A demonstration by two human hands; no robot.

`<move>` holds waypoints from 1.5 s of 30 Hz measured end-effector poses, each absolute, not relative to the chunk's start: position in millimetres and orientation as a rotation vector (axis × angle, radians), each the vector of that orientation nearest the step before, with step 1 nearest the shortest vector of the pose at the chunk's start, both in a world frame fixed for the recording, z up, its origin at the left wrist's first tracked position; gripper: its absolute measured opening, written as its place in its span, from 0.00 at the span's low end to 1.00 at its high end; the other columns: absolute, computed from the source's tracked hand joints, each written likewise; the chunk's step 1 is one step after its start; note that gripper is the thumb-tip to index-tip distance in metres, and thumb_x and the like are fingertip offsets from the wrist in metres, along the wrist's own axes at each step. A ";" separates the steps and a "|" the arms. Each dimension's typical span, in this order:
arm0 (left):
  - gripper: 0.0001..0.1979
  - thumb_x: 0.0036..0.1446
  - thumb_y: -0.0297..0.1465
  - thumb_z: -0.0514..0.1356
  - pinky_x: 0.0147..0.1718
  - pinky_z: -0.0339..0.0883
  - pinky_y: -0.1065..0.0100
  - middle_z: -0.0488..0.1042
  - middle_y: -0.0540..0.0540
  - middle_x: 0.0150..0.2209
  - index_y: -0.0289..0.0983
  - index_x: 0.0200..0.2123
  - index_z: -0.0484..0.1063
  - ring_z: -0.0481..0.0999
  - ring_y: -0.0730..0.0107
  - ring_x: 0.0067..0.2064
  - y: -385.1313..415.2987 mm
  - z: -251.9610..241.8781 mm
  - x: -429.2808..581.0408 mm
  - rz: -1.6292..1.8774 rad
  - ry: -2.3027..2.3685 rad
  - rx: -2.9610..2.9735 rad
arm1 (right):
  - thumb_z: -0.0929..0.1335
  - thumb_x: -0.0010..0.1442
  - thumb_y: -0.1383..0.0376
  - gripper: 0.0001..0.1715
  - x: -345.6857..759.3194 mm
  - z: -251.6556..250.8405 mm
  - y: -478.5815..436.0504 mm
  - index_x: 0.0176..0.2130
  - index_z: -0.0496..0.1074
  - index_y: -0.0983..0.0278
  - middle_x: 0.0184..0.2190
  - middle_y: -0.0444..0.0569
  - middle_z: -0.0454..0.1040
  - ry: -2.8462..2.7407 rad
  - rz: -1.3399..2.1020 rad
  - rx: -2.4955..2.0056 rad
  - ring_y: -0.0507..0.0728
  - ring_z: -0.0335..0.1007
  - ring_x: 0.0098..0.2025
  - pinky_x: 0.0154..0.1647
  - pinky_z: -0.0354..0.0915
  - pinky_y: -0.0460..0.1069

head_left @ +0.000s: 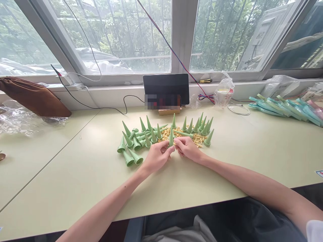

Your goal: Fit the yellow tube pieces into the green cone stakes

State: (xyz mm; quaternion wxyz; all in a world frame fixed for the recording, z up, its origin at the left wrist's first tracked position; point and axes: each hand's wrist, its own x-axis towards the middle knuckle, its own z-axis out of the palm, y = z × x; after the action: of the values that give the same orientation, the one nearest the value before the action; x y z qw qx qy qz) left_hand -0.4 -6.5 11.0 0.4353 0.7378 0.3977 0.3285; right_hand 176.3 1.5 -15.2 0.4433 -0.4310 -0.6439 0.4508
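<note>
My left hand (160, 154) is closed around a green plastic cone spike (171, 137), which points upward. Close beside it, my right hand (188, 148) has its fingertips pinched together at the cone's right side; whatever they hold is too small or hidden to tell. Small yellow plastic pieces (199, 138) lie in a loose pile just behind both hands. To the left are several green cones, some standing and some on their sides, such as a lying cone (136, 157) with its ribbed open cap end toward me. More upright green cones (208, 137) stand at the right of the pile.
A dark tablet (166, 88) leans at the window sill on a small cardboard box (168, 112). A brown pouch (35, 97) and clear plastic wrap (20, 119) lie at left. Bundled teal strips (285, 109) and a bagged cup (224, 92) are at right. A black cable (101, 108) crosses the back.
</note>
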 end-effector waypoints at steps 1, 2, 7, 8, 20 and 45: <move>0.17 0.61 0.41 0.57 0.22 0.66 0.71 0.67 0.53 0.21 0.38 0.25 0.58 0.74 0.71 0.23 -6.4 11.3 -0.4 0.812 0.978 1.817 | 0.61 0.66 0.52 0.26 176.5 -15.3 1.3 0.21 0.60 0.62 0.12 0.39 0.59 -1.604 1.107 -1.074 0.49 0.54 0.14 0.19 0.56 0.46; 0.17 0.61 0.41 0.57 0.22 0.67 0.71 0.67 0.53 0.22 0.38 0.25 0.60 0.74 0.71 0.23 -6.1 11.4 -0.4 0.805 0.969 1.801 | 0.61 0.66 0.52 0.26 176.6 -15.2 0.9 0.21 0.60 0.62 0.12 0.39 0.59 -1.611 1.093 -1.080 0.49 0.55 0.14 0.19 0.56 0.46; 0.17 0.61 0.43 0.57 0.23 0.69 0.70 0.69 0.51 0.24 0.36 0.28 0.66 0.74 0.71 0.24 -4.3 11.0 -0.4 0.766 0.952 1.735 | 0.60 0.67 0.52 0.26 176.2 -13.2 -0.9 0.22 0.61 0.62 0.12 0.40 0.59 -1.667 0.980 -1.125 0.50 0.56 0.15 0.21 0.56 0.47; 0.17 0.61 0.43 0.57 0.23 0.70 0.70 0.71 0.50 0.26 0.36 0.29 0.67 0.74 0.71 0.24 -3.9 11.1 -0.4 0.761 0.949 1.719 | 0.60 0.67 0.52 0.26 176.0 -12.9 -1.0 0.22 0.62 0.62 0.12 0.40 0.59 -1.682 0.945 -1.133 0.50 0.56 0.16 0.21 0.56 0.47; 0.19 0.58 0.46 0.59 0.20 0.69 0.72 0.75 0.45 0.31 0.33 0.30 0.69 0.75 0.72 0.24 -3.2 13.1 -0.1 0.717 0.952 1.614 | 0.59 0.69 0.58 0.25 177.4 -19.4 3.2 0.23 0.63 0.64 0.20 0.43 0.64 -1.838 0.586 -1.052 0.50 0.56 0.22 0.26 0.53 0.47; 0.21 0.53 0.47 0.64 0.22 0.66 0.71 0.75 0.44 0.28 0.32 0.31 0.72 0.71 0.75 0.23 0.6 9.9 -2.3 0.576 0.894 1.381 | 0.58 0.68 0.64 0.22 181.4 -18.1 4.6 0.22 0.51 0.62 0.18 0.40 0.55 -2.028 0.376 -0.928 0.49 0.49 0.22 0.26 0.51 0.46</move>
State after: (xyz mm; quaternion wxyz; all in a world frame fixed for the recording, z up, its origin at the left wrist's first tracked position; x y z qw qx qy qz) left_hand -2.3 0.6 9.9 0.6436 0.6064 0.3925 0.2531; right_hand 181.4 4.6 -18.1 0.4258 -0.3713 -0.8113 0.1503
